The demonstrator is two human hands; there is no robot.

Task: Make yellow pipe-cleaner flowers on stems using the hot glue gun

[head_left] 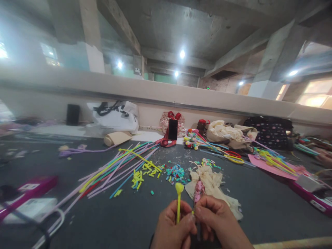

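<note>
My left hand is closed around a thin yellow stem with a bud-like head, held upright. Thumb and fingers of my right hand pinch a small yellow piece close to my left fingertips. Behind the right fingers is a pink patterned tool with a dark pointed tip; whether that hand grips it I cannot tell. Under it spreads a crumpled beige cloth. Short yellow cut pieces and a pile of small blue, teal and red pieces lie just beyond my hands.
Long coloured stems fan out on the left of the dark table. Red-handled scissors and an upright phone are at the back. Bundled flower-like heads and a pink sheet lie to the right. Another person's hand shows far right.
</note>
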